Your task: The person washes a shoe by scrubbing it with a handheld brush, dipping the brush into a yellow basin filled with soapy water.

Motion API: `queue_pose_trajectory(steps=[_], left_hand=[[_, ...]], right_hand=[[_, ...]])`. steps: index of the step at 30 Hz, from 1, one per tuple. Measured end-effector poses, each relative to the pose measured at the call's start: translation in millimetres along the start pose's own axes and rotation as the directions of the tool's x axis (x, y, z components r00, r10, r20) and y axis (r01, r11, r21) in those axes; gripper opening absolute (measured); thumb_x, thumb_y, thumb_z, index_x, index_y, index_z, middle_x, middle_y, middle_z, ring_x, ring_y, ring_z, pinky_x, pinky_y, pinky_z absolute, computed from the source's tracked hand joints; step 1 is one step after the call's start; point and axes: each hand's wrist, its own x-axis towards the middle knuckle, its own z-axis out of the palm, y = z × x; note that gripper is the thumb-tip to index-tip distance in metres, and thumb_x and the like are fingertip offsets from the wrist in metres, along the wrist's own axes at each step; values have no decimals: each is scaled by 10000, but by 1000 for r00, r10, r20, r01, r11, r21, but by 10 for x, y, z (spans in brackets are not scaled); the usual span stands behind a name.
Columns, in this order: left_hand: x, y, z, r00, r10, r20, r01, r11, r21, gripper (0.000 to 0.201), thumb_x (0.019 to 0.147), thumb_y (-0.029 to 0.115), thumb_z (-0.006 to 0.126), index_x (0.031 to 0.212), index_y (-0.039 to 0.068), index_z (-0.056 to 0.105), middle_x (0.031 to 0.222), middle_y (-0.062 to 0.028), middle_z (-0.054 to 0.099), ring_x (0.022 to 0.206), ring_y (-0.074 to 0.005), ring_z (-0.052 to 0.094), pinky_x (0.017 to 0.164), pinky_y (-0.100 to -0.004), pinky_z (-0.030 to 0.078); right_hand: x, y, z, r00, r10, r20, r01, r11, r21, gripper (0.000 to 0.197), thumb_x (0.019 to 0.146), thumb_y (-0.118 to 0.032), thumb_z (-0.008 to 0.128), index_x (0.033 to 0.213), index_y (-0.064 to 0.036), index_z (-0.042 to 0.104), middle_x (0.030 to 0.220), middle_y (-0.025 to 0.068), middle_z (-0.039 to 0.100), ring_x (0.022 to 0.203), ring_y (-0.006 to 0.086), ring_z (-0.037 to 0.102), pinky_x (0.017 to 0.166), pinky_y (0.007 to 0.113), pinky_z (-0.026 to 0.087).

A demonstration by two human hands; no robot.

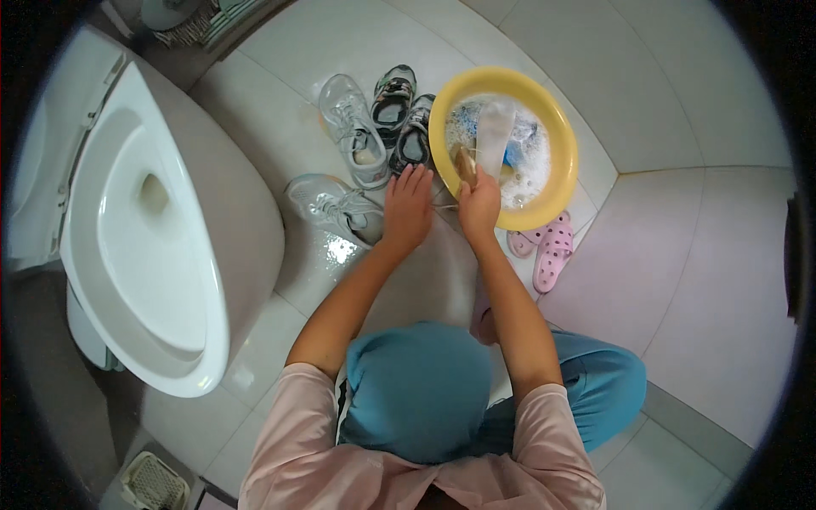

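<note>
My right hand (480, 204) is closed at the near-left rim of a yellow basin (563, 161), on a brown, wooden-looking piece (465, 165) like a scrubbing brush. A long, pale strip (494, 136) rises from the same spot over the foam; whether my fingers hold it too, I cannot tell. White suds and something blue (512, 154) lie inside the basin. My left hand (410, 208) is open, fingers stretched out, at the near end of a black-and-grey shoe (414, 136). Between my hands runs a thin, light cord, like a shoelace (444, 206).
Beside my left hand are two light grey sneakers (353, 127) and another dark shoe (393, 98). Pink clogs (553, 253) lie against the basin's near right. A white toilet (212, 255) stands on the left, and tiled walls (663, 85) close off the right. The floor (340, 251) looks wet.
</note>
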Motion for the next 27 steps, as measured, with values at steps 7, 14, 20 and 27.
queue_pose_trajectory(steps=[7, 14, 20, 27], left_hand=[[-422, -461, -360, 977, -213, -1, 208, 956, 208, 527, 724, 70, 660, 1224, 36, 498, 1320, -142, 459, 1298, -322, 365, 1074, -557, 209], [-591, -707, -555, 869, -459, 186, 403, 873, 273, 625, 650, 154, 768, 1212, 97, 501, 1344, -175, 410, 1316, -365, 320, 1044, -596, 231], [-716, -859, -393, 855, -507, 104, 438, 816, 377, 610, 665, 116, 737, 1225, 119, 495, 1352, -179, 408, 1308, -368, 339, 1019, -600, 280], [-653, -772, -361, 1000, 13, 4, -14, 980, 198, 417, 732, 85, 640, 1141, 141, 574, 1416, -198, 364, 1314, -381, 348, 1015, -589, 290]], right_hand=[[-378, -597, 284, 891, -434, 134, 434, 900, 32, 312, 719, -173, 682, 1013, -71, 663, 1250, 166, 526, 1175, 331, 461, 945, 488, 342], [-720, -592, 856, 842, -420, 339, 463, 885, -53, 247, 718, -201, 687, 946, -107, 699, 1306, 181, 486, 1248, 335, 399, 1003, 479, 306], [-782, -557, 776, 750, -430, 503, 465, 883, 62, 343, 655, -126, 711, 997, -137, 690, 1355, 149, 432, 1276, 329, 375, 1013, 484, 292], [-716, -379, 986, 896, -130, 425, 51, 980, 192, 320, 805, -122, 624, 1121, -152, 663, 1398, 150, 405, 1258, 350, 389, 1004, 503, 316]])
